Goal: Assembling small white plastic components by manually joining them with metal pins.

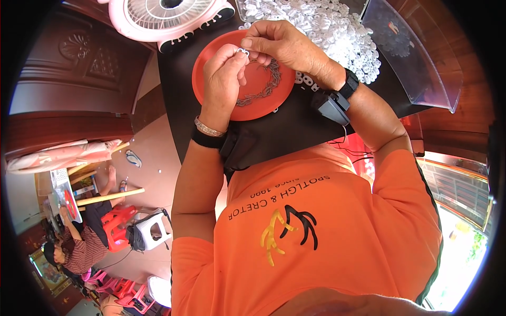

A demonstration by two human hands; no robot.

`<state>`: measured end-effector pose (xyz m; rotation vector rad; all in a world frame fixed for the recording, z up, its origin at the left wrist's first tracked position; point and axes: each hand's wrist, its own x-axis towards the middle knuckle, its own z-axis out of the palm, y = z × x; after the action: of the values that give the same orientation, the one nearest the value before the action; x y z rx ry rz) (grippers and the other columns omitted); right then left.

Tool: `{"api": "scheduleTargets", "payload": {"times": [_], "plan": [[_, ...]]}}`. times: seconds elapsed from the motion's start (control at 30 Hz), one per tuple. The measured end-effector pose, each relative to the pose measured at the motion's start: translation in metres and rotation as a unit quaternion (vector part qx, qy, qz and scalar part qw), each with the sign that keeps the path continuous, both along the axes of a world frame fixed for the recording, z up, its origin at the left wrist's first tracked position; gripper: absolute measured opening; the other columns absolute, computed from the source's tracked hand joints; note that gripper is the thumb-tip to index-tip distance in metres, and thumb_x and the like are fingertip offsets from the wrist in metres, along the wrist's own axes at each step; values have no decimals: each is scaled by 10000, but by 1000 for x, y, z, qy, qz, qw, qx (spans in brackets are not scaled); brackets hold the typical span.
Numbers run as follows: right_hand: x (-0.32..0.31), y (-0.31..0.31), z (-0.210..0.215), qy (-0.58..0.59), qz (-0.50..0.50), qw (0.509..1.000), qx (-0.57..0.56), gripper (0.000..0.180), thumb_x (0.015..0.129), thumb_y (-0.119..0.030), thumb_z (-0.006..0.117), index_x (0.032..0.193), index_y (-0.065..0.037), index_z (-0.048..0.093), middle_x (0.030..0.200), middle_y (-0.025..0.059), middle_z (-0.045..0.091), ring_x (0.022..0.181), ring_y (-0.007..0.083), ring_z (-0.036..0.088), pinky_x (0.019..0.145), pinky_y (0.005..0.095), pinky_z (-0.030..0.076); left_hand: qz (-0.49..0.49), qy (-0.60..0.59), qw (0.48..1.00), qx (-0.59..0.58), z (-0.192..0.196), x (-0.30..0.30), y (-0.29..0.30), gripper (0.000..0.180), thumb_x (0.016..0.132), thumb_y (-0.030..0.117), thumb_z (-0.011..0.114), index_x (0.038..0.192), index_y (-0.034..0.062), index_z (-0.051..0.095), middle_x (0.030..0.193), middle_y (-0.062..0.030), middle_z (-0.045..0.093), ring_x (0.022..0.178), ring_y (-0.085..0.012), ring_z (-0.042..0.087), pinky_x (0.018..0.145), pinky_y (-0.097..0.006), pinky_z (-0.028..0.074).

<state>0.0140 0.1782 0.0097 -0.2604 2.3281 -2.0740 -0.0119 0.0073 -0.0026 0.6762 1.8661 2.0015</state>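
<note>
Over a round red plate [211,52], my left hand [221,79] pinches a small white plastic piece [243,51] with round holes between thumb and forefinger. My right hand [279,42] meets it there, its thumb and fingers closed together right beside the piece. Whatever those right fingertips hold is hidden. Below both hands, many small thin grey metal pieces [271,84], screw- or pin-like, lie in a curved band on the plate. A few more white plastic pieces [305,80] rest on the black table just right of the plate, under my right wrist.
A big heap of white plastic pieces [337,37] spreads over the back right of the black table [284,131], by a clear plastic panel [416,58]. A pink fan [168,18] stands back left. Another person [79,247] sits far left, near red and white stools [153,231].
</note>
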Motion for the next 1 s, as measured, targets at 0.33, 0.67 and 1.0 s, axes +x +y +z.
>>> {"api": "scheduleTargets", "payload": {"times": [0.33, 0.67, 1.0], "plan": [[5, -5, 1, 30, -40, 997, 51, 185, 864, -185, 633, 831, -3, 639, 690, 40, 624, 639, 94, 572, 598, 253, 483, 1, -9, 1000, 29, 1, 5, 1, 150, 898, 111, 511, 785, 18, 544, 629, 28, 455, 526, -39, 400, 463, -196, 346], [1, 13, 12, 99, -35, 972, 212, 279, 883, -289, 648, 897, -10, 661, 726, 6, 620, 674, 71, 552, 629, 245, 471, -1, -21, 1000, 12, -2, -2, 0, 180, 904, 150, 512, 794, 15, 559, 621, 12, 476, 525, -56, 432, 468, -199, 331], [-9, 101, 7, 105, -148, 841, 509, 215, 764, -258, 643, 894, -93, 689, 756, 98, 663, 746, 231, 641, 669, 348, 492, 23, -26, 999, 29, 0, -2, 0, 198, 902, 143, 504, 740, 33, 535, 594, 5, 482, 496, -68, 449, 461, -200, 322]]}}
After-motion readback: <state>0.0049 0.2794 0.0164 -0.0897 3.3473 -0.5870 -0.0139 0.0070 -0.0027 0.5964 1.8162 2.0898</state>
